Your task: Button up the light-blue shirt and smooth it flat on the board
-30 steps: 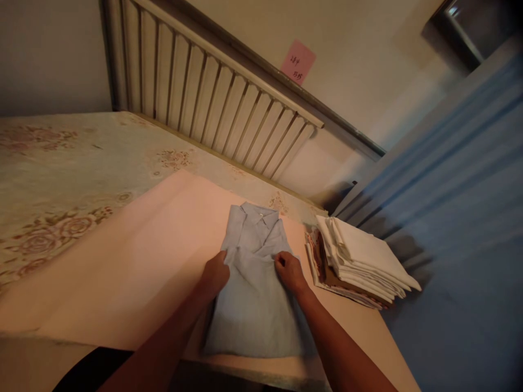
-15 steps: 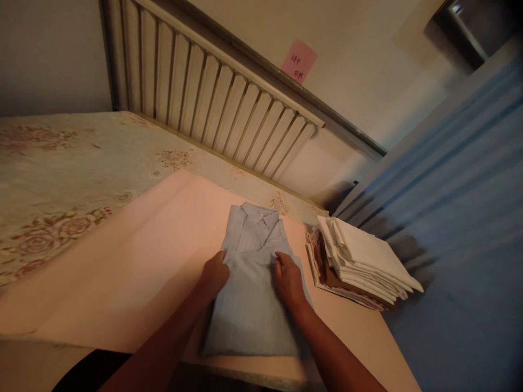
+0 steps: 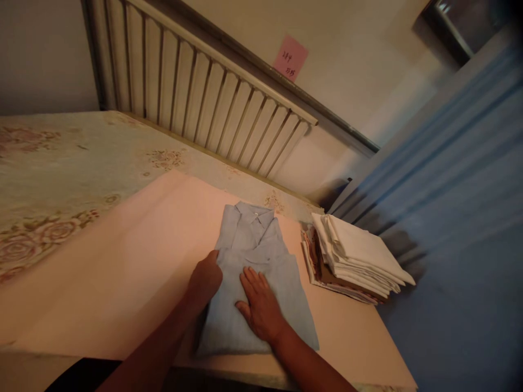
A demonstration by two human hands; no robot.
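A folded light-blue collared shirt (image 3: 261,256) lies on a pale pink sheet (image 3: 134,261), collar pointing away from me. My left hand (image 3: 205,281) is at the shirt's left edge, fingers curled onto the fabric fold. Flat on the middle of the shirt rests my right hand (image 3: 260,305), palm down with the fingers stretched out and pressing the cloth.
A stack of folded white cloths (image 3: 359,256) sits on patterned fabric just right of the shirt. The pink sheet lies over a floral bed cover (image 3: 61,179). A slatted headboard (image 3: 204,92) and wall with a pink note (image 3: 290,57) stand behind. Blue fabric (image 3: 461,218) fills the right.
My right hand left the shirt's right edge, moved to its middle and spread flat. The left hand stayed at the left edge. The shirt's lower part now lies smoother.
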